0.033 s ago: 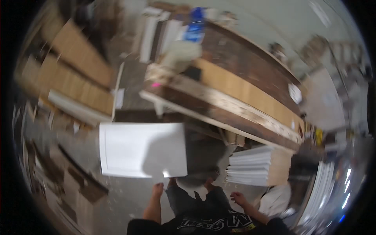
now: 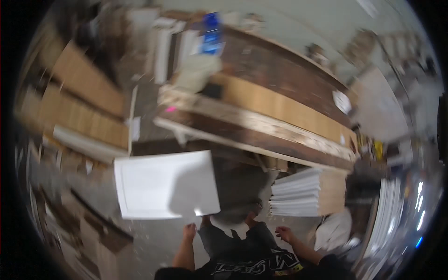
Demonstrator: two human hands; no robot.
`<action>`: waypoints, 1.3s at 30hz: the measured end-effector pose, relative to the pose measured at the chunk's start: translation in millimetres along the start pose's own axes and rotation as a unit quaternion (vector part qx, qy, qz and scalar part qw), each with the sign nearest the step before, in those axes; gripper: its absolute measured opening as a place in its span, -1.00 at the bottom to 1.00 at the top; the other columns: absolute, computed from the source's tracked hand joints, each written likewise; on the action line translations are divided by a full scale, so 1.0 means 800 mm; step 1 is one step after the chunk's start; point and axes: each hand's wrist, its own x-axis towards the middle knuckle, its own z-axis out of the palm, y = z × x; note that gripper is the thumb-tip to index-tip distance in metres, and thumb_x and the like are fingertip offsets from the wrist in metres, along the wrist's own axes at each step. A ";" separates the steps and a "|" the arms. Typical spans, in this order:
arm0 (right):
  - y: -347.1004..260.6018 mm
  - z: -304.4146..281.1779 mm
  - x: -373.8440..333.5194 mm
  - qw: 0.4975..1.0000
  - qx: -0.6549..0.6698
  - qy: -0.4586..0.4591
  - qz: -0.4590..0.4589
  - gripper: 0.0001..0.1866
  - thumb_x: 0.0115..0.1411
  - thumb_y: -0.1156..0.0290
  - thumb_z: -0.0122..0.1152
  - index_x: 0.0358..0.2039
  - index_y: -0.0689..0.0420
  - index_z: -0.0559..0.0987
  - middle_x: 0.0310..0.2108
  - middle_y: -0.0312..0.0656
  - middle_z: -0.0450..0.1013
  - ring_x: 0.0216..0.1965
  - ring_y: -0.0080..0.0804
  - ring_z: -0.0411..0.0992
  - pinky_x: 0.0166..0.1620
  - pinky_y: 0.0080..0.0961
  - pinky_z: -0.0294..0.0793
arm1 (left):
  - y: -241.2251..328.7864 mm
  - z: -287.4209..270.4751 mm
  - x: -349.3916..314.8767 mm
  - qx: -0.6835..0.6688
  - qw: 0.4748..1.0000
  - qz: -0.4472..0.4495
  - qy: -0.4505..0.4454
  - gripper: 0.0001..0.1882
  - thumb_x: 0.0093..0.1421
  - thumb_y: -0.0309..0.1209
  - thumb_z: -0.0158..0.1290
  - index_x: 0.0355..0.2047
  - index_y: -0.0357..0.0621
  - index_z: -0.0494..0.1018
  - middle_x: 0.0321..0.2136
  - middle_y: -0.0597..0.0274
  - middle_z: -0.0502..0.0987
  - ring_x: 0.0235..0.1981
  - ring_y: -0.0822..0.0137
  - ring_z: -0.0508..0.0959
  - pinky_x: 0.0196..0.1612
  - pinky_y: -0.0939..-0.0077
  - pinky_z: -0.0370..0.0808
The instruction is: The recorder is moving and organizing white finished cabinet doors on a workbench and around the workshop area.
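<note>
My left hand [image 2: 189,231] hangs low in front of me, just short of the near edge of a white rectangular panel [image 2: 144,186]. Its fingers are loosely bent and nothing shows in them. The panel lies flat to the front left, with a dark shadow over its right part; what supports it is hidden. My right hand [image 2: 284,234] is held out at my right side, fingers loosely apart and empty. Closest to that hand is a stack of white boards [image 2: 296,192] with a light wood-coloured side. Neither hand touches anything.
A long dark workbench [image 2: 261,60] slants across ahead, bearing wooden planks [image 2: 280,102], a pale bag-like bundle [image 2: 196,72] and a blue bottle [image 2: 211,35]. Wood panels [image 2: 84,112] stand at left. White boards [image 2: 386,210] lean at right, near a pale sack [image 2: 332,229].
My view has turned slightly, so the bench and the wood panels sit further left in the picture. The white panel appears a little lower and tilted. Both hands stay low and empty.
</note>
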 end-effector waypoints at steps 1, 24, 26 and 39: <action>0.012 -0.014 0.007 1.000 -0.005 0.003 0.009 -0.66 0.33 0.13 0.19 -0.04 0.08 0.61 -0.22 -0.26 0.60 -0.27 -0.42 0.59 -0.42 -0.52 0.47 | 0.017 0.013 -0.016 0.005 1.000 -0.006 -0.015 -0.60 0.25 -0.19 0.01 -0.52 -0.31 0.56 -0.65 0.19 0.52 -0.61 0.32 0.51 -0.50 0.36 0.42; 0.196 -0.456 0.213 0.609 0.691 0.354 0.160 -0.22 0.26 -0.26 0.00 0.30 0.03 0.36 0.23 -0.16 0.37 0.21 -0.23 0.29 0.16 -0.11 0.27 | 0.310 0.430 -0.327 0.294 0.940 0.055 -0.163 -0.63 0.37 -0.21 0.01 0.06 -0.18 0.45 -0.17 0.21 0.60 -0.20 0.37 0.60 -0.30 0.52 0.46; 0.230 -0.451 0.230 0.586 0.729 0.336 0.110 -0.21 0.26 -0.30 -0.02 0.31 0.00 0.34 0.25 -0.20 0.34 0.24 -0.27 0.25 0.20 -0.11 0.22 | 0.315 0.439 -0.319 0.375 0.908 0.063 -0.174 -0.68 0.37 -0.27 0.01 0.01 -0.19 0.50 -0.21 0.24 0.61 -0.21 0.40 0.59 -0.30 0.52 0.47; 0.027 -0.459 -0.042 0.477 0.841 0.219 -0.133 -0.51 0.27 -0.20 0.00 -0.32 0.02 0.43 -0.55 -0.37 0.28 -0.52 -0.45 0.26 -0.38 -0.44 0.32 | 0.381 0.651 -0.409 0.499 0.566 0.525 -0.394 -0.20 0.17 -0.10 0.26 0.32 -0.20 0.24 0.28 -0.16 0.30 0.32 0.00 0.31 0.32 0.24 0.27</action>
